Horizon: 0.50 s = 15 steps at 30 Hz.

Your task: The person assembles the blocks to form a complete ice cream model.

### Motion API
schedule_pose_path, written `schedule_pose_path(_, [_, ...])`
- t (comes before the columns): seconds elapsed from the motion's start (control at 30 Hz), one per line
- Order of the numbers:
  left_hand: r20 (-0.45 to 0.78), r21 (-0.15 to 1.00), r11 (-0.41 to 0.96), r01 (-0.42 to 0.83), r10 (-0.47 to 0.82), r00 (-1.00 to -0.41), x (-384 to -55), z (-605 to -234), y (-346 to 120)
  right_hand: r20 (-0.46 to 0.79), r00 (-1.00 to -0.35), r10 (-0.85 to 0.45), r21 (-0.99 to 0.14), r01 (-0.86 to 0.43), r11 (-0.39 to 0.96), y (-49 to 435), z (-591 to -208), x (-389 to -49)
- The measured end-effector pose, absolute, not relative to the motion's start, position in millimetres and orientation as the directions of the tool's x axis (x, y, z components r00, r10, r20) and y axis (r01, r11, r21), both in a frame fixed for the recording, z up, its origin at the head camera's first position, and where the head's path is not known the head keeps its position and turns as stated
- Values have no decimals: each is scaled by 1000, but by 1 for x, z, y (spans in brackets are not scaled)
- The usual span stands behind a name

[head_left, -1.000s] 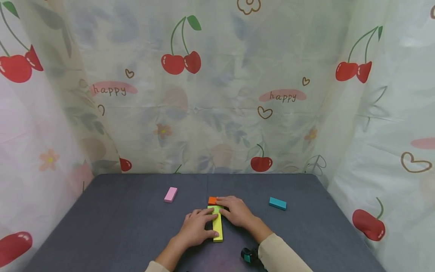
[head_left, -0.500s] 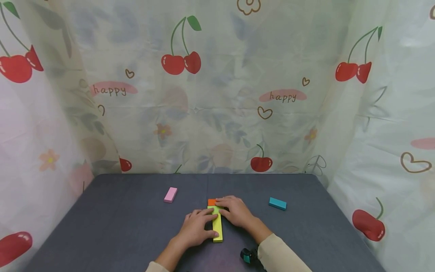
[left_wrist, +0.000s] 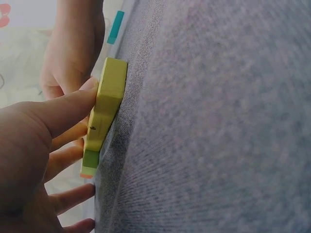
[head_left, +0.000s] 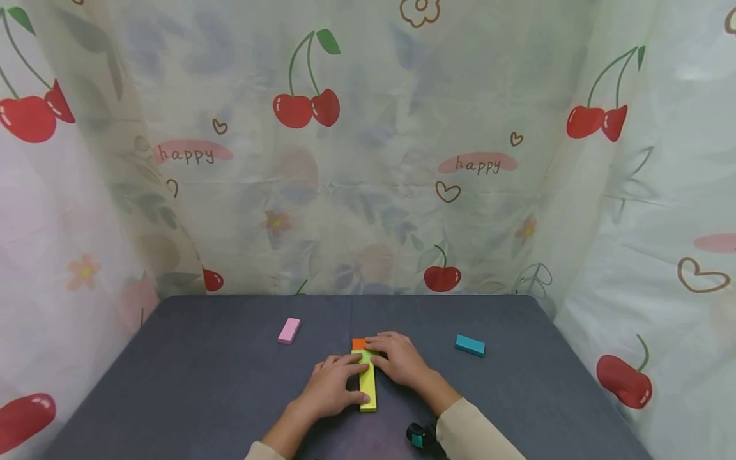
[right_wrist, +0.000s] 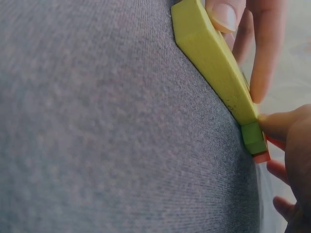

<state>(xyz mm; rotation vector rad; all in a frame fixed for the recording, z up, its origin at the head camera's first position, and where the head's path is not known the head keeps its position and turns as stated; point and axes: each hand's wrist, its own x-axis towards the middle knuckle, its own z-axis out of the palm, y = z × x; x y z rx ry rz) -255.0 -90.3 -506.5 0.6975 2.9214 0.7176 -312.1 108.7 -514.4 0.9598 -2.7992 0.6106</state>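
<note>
A short row of flat blocks lies on the grey table (head_left: 201, 383): an orange block (head_left: 358, 344) at the far end, then a green block (head_left: 364, 356), then a long yellow block (head_left: 368, 390). My left hand (head_left: 335, 384) lies against the row's left side, its thumb (left_wrist: 63, 111) on the yellow block (left_wrist: 109, 94) and its fingers spread straight. My right hand (head_left: 399, 358) rests on the right side, its fingertips over the orange and green blocks. In the right wrist view its thumb (right_wrist: 279, 124) touches the green block (right_wrist: 253, 137).
A pink block (head_left: 289, 330) lies to the far left of the row and a teal block (head_left: 469, 345) to the right. A cherry-print curtain (head_left: 368, 160) closes off the back and both sides. A wrist camera (head_left: 422, 436) sits on the right sleeve.
</note>
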Motion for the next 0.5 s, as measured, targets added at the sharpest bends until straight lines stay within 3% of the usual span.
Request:
schedule_pose_path(0.13, [57,453,784,424,449,-892,-254,-505,-91,259,-792,-553,-345,-611,713,108,-517,-312])
schedule_pose_path(0.37, [57,473,768,432,463,-885,-255,-504,-92,360,-815,-455,-506,-580,638,112,-520,-312])
schedule_pose_path(0.5, [74,465,771,435,455,-887,-258,-505,-92,406,-819,-406,-508,-571,645,121,-516,-313])
